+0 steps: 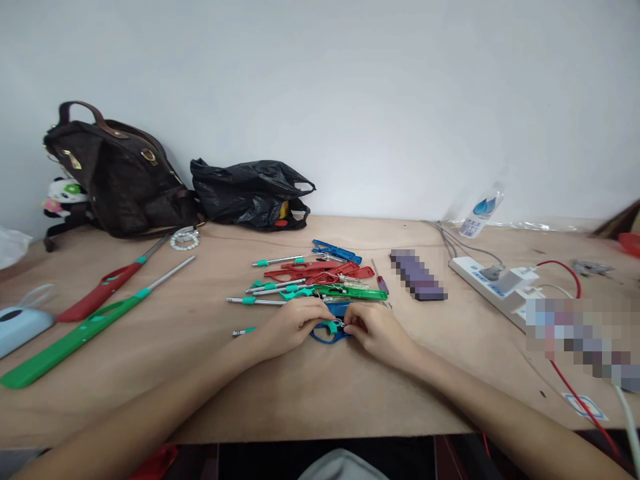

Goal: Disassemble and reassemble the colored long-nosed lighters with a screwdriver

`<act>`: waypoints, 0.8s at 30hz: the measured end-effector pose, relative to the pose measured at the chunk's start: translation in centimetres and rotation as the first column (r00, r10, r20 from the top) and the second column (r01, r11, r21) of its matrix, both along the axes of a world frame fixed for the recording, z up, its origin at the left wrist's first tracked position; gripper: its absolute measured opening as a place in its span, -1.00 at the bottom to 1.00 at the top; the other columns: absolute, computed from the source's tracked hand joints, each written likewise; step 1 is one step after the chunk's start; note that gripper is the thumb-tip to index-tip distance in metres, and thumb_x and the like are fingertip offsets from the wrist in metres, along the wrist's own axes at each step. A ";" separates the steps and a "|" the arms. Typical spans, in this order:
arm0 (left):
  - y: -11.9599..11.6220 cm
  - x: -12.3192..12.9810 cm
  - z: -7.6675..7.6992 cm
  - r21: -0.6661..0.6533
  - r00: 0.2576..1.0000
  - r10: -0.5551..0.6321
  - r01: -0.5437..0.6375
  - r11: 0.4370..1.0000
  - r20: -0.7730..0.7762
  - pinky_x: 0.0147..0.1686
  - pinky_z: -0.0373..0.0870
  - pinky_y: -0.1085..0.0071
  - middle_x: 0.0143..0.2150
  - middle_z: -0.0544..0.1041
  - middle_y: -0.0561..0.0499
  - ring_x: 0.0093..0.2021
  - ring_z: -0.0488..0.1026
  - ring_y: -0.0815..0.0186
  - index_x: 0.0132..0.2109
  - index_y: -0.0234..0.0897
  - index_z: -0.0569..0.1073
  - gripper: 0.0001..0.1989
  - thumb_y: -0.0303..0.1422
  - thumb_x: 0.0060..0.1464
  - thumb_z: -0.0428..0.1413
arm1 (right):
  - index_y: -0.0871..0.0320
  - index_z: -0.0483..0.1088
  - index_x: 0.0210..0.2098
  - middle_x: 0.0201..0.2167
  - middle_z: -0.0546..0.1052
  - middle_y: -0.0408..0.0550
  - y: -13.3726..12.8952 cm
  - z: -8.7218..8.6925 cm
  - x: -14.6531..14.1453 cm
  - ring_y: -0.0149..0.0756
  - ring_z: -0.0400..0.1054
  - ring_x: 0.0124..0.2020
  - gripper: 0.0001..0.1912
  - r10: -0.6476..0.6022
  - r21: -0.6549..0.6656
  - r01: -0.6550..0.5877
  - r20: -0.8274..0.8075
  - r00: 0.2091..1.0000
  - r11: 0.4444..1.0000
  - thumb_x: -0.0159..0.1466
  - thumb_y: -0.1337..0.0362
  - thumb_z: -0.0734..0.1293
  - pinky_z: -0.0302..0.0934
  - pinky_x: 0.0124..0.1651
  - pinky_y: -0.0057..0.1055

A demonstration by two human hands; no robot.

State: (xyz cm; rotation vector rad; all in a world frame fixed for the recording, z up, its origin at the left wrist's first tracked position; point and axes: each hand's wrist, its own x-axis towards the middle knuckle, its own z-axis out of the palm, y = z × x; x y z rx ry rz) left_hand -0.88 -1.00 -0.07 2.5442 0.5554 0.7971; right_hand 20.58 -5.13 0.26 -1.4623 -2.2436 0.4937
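Note:
Between my hands lies an opened blue stick lighter (325, 337), with a teal piece (331, 327) and thin pale wires (340, 323) showing in it. My left hand (296, 327) is closed over its left part, thumb and fingers pinched together. From under that hand a metal tube end (244, 331) with a teal collar sticks out to the left. My right hand (374, 329) pinches at the wires and the right part of the same lighter; its fingertips hide the exact spot. Just beyond lie a green lighter casing (367, 293), red casings (320, 270) and several metal tubes (260, 302).
A small screwdriver (380, 277) lies right of the pile. Two assembled lighters, red (103, 291) and green (75, 343), lie left. Behind stand a dark backpack (135, 180) and a black plastic bag (245, 193). A power strip (485, 283) and a bottle (483, 210) are right.

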 end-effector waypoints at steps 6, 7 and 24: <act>-0.2 0.2 -0.1 -0.025 1.000 0.023 -0.023 0.999 -0.001 -0.16 0.40 0.42 -0.21 0.54 -0.04 -0.18 0.47 0.31 -0.15 -0.27 0.51 -0.77 -0.53 0.20 -0.02 | 0.17 0.40 -0.41 -0.48 0.50 -0.13 0.0 0.0 0.0 -0.37 0.28 -0.46 -0.92 0.006 -0.005 -0.006 -0.001 1.000 1.000 0.17 0.45 0.34 -0.02 -0.38 -0.49; -0.2 0.3 -0.2 -0.024 1.000 0.031 -0.031 0.999 0.007 -0.17 0.39 0.42 -0.22 0.54 -0.04 -0.19 0.47 0.31 -0.16 -0.27 0.51 -0.78 -0.53 0.20 -0.02 | 0.17 0.40 -0.41 -0.47 0.51 -0.13 -0.1 0.1 0.0 -0.37 0.29 -0.45 -0.92 0.009 -0.008 -0.009 -0.003 1.000 1.000 0.17 0.45 0.34 -0.01 -0.38 -0.49; -0.5 0.6 0.1 -0.063 0.994 0.096 -0.093 0.994 0.046 -0.27 0.34 0.45 -0.29 0.47 -0.02 -0.27 0.40 0.32 -0.27 -0.29 0.47 -0.77 -0.60 0.13 -0.05 | 0.17 0.41 -0.40 -0.48 0.50 -0.14 0.1 0.1 0.0 -0.38 0.28 -0.47 -0.92 0.015 -0.006 -0.015 -0.010 1.000 1.000 0.16 0.45 0.34 -0.02 -0.39 -0.48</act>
